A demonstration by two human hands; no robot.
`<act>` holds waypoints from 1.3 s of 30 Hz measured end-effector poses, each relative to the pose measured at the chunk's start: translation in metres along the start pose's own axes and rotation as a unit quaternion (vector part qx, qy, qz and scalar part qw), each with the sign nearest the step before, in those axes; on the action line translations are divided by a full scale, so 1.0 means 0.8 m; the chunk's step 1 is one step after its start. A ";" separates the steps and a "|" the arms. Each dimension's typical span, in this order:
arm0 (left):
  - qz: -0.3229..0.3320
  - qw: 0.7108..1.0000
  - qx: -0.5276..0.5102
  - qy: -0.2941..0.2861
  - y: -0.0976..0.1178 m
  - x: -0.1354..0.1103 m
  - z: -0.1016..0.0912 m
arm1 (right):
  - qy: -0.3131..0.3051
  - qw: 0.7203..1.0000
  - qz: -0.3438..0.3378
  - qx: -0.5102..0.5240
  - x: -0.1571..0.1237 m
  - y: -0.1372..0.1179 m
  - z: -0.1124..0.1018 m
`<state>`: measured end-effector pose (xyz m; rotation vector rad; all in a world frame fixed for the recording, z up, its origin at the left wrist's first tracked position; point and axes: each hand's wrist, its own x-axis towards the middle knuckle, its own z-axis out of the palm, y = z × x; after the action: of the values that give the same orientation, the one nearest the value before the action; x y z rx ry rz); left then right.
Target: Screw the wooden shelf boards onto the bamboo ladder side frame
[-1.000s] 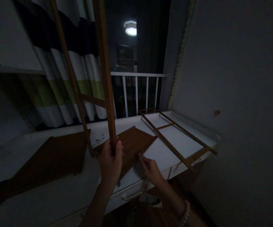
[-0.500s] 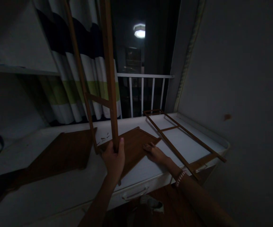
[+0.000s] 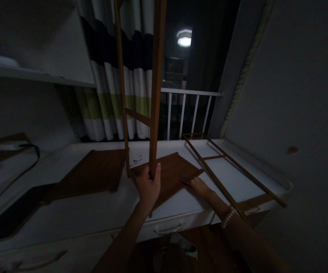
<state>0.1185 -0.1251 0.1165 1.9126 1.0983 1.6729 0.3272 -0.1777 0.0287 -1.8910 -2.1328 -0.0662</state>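
My left hand (image 3: 149, 186) is wrapped round the lower end of the near post of an upright wooden frame (image 3: 156, 94), which has a short crossbar between its two posts. Beneath it a brown wooden panel (image 3: 171, 172) lies on the white surface. My right hand (image 3: 199, 186) is over the panel's right part, its fingers bent together in shadow; what they hold, if anything, is too dark to make out. Several small dark pieces (image 3: 135, 161) are scattered beside the frame's foot.
On the white top (image 3: 104, 212) lie a second wooden panel (image 3: 92, 170) at left and another ladder-like wooden frame (image 3: 203, 161) at right. A black cable (image 3: 18, 176) curves at far left. White railings (image 3: 183, 110) and a striped curtain (image 3: 104, 76) stand behind. Drawers (image 3: 172, 227) face me.
The view has turned left, so everything sits further right in the picture. My left hand stays on the upright frame and my right hand stays over the panel.
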 end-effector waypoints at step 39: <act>0.194 0.972 0.068 0.117 -0.023 -0.012 -0.092 | 0.121 0.968 0.205 0.074 -0.032 -0.069 -0.005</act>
<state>0.0432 -0.1363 0.1139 2.1684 0.9867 2.1282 0.2761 -0.2109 0.0346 -2.0720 -1.5170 -0.0454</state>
